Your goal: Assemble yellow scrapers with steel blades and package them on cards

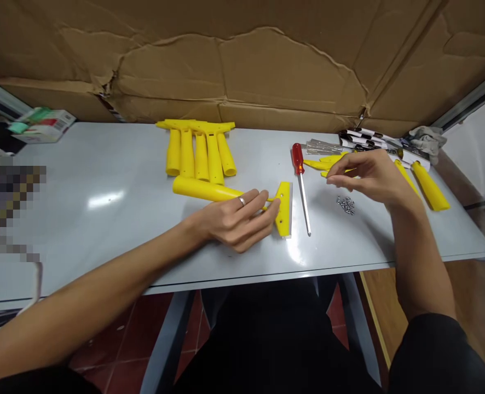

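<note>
My left hand is closed around the neck of a yellow scraper, which lies low over the table with a thin metal blade along its right edge. Two small holes show in the scraper's head. To the right, my right hand is raised with thumb and fingertips pinched together; whatever is between them is too small to make out. Below that hand sits a small pile of screws. Between both hands lies a screwdriver with a red handle, its shaft pointing toward me.
Several yellow scraper handles lie grouped at the back. Flat yellow pieces, metal blades and more yellow handles are at the right. A small box stands at the far left. Cardboard walls the table's back edge.
</note>
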A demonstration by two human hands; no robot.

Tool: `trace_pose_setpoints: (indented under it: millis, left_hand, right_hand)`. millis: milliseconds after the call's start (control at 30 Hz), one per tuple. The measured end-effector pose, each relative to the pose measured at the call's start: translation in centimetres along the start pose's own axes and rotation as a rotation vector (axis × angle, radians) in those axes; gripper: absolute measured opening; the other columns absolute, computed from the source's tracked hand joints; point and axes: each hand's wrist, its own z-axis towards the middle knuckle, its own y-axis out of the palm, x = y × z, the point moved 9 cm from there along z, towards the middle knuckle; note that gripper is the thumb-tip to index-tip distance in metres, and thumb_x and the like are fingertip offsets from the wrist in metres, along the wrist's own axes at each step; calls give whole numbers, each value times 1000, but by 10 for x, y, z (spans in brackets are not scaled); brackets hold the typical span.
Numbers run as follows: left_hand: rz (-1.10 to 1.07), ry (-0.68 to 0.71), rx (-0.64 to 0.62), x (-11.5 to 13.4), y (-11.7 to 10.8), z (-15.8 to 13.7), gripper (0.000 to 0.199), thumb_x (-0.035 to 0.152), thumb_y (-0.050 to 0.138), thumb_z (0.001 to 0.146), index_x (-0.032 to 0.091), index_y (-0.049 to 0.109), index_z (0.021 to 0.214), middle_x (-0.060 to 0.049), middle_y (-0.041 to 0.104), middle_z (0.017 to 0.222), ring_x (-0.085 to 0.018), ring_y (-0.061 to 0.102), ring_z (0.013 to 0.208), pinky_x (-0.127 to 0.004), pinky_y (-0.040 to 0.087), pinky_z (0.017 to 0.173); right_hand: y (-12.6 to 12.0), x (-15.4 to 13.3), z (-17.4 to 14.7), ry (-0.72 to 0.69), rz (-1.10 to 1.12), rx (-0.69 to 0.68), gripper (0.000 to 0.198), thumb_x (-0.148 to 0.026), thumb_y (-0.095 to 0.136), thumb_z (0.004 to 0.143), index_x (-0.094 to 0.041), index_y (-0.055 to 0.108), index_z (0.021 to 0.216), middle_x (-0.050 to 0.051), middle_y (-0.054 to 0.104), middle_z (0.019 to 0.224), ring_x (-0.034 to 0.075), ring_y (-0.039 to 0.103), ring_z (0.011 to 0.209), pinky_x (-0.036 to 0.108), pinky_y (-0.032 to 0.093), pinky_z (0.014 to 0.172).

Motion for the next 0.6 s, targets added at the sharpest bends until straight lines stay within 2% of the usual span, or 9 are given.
trace_pose_setpoints:
  millis: [100,167,233,300,433,500,533,600]
  left_hand:
    - [-4,8,4,2,0,4,16,12,63,94,14,76,85,-6,79,94,-22,78,82,-31,67,69]
    - [4,6,10,3,-2,5,18,11,61,94,14,76,85,-5,78,94,-21,77,82,-31,66,68]
    - [0,-3,18,2,-3,5,18,10,60,94,13,75,86,-6,78,94,-21,77,83,-32,66,69]
    - [-9,-23,29,1,-5,5,16,9,60,93,14,75,89,-5,78,97,-21,77,85,-32,65,71]
    - [-120,-104,58,-3,-5,2,15,8,64,90,15,76,94,-6,79,100,-23,78,89,-34,65,72]
    - [-163,-151,8,-6,1,0,15,10,64,91,19,76,93,-4,79,99,-22,78,87,-32,65,70]
    - [-178,-183,-30,-9,5,-1,15,12,64,92,21,76,92,-2,80,98,-21,79,86,-31,65,67]
    - [-243,-274,-85,-17,11,-6,17,14,63,93,24,76,90,-1,80,96,-22,79,85,-31,65,65]
  right_hand:
    - [35,-25,0,-36,232,-39,27,-42,84,81,-18,81,92,5,75,88,9,61,66,24,50,59]
    - [55,-34,2,-70,265,-44,30,-46,83,82,-18,82,92,6,73,90,10,62,73,24,51,65]
    - [65,-36,5,-116,253,7,30,-49,82,83,-19,82,90,6,69,95,11,61,85,24,52,71]
    - [69,-34,7,-137,247,53,30,-50,82,82,-21,82,89,7,64,102,13,59,98,23,52,74]
    - [73,-29,8,-76,306,53,30,-50,83,80,-22,81,89,9,60,114,17,57,112,23,54,76]
    - [69,-30,6,-49,356,87,29,-48,82,82,-20,80,90,9,61,120,18,58,118,22,56,75]
    - [66,-29,4,-34,391,121,28,-46,81,83,-19,78,91,9,63,122,18,60,117,21,56,72]
    - [59,-25,0,9,476,183,28,-43,81,84,-17,76,92,10,68,119,15,67,101,19,55,62]
